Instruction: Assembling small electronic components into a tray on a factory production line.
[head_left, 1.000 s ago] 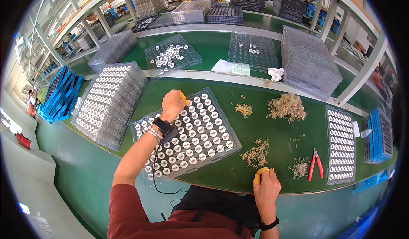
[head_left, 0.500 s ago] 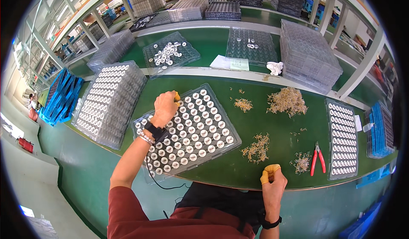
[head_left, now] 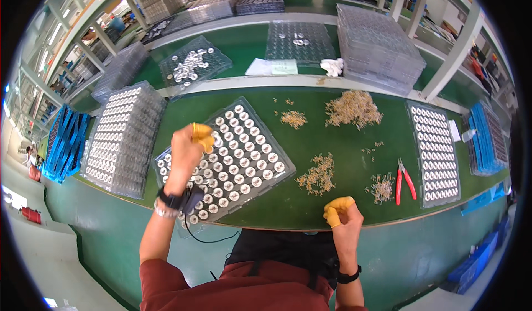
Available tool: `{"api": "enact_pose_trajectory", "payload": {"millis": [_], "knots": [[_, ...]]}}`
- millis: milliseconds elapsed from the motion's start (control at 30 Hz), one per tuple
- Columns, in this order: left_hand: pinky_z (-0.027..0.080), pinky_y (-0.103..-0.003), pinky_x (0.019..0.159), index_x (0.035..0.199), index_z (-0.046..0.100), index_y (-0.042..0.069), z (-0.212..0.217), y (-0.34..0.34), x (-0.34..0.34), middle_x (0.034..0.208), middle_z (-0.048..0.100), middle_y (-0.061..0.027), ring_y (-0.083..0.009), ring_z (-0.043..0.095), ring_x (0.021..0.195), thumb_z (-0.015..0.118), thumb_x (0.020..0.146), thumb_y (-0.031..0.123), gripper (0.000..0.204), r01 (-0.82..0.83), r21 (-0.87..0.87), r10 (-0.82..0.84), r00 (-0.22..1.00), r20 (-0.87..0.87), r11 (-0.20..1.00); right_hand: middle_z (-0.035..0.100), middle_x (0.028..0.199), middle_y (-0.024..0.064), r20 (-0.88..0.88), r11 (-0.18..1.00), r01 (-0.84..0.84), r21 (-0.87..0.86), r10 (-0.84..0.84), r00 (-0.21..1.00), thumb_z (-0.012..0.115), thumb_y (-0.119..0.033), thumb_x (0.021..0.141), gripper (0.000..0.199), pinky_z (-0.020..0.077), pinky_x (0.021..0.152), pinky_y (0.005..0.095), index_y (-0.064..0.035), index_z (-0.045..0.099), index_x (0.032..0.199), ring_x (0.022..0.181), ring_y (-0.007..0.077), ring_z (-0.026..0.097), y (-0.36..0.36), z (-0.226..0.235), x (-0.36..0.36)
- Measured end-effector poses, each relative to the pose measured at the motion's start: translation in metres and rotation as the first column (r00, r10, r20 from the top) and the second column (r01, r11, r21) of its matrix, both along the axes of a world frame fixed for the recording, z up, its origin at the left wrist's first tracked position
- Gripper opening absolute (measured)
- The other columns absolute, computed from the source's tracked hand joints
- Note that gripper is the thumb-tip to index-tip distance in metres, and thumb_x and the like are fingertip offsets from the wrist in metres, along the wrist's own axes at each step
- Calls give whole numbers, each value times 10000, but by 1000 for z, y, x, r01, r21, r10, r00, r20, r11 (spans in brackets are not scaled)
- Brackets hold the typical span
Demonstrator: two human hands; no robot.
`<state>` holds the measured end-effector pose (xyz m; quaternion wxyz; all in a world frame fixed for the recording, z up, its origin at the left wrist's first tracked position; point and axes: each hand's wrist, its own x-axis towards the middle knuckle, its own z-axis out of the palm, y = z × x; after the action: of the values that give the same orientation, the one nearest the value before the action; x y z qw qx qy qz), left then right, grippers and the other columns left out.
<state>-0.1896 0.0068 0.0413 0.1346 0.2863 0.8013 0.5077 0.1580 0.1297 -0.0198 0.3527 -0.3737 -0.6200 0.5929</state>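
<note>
While my left hand [head_left: 185,147] hovers curled over the tray [head_left: 221,164] of round parts, contents hidden, I see my right hand [head_left: 344,222] fisted at the bench edge near loose piles [head_left: 317,173], grasp unclear.

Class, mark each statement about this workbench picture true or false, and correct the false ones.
1. The left hand is over the tray of round parts. True.
2. The right hand holds the red-handled pliers. False: the pliers lie on the green table, apart from that hand.
3. Both hands wear yellow fingertip covers. True.
4. The left wrist is bare. False: it wears a dark band with a cord.
5. Loose heaps of small tan pieces lie on the table. True.
</note>
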Motion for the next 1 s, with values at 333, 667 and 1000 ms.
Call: {"api": "enact_pose_trajectory", "payload": {"millis": [333,667,1000], "knots": [[559,-261,551,1028,584,-35,-18,-13,174,933,656,-113,-166,673,781,633,870,-60,167,276,291,-401,623,671,916,601,949,54,-299,962,-249,-111,206,932,611,61,870,127,498,776,255,2,576,977,835,118,591,-33,5,-27],[576,-268,586,1046,603,-62,-26,-12,195,957,672,-133,-186,684,806,637,909,18,163,257,385,-461,553,693,886,631,815,39,-166,995,-104,9,104,981,677,1,825,110,488,656,241,-8,610,912,694,100,588,-40,5,-19],[569,-274,552,1002,624,-47,-28,-12,197,909,678,-118,-177,677,764,619,901,7,115,215,406,-451,569,687,888,634,835,91,-45,955,-55,292,71,996,701,20,790,175,524,619,300,-8,604,932,704,207,635,-43,2,-22]]}}
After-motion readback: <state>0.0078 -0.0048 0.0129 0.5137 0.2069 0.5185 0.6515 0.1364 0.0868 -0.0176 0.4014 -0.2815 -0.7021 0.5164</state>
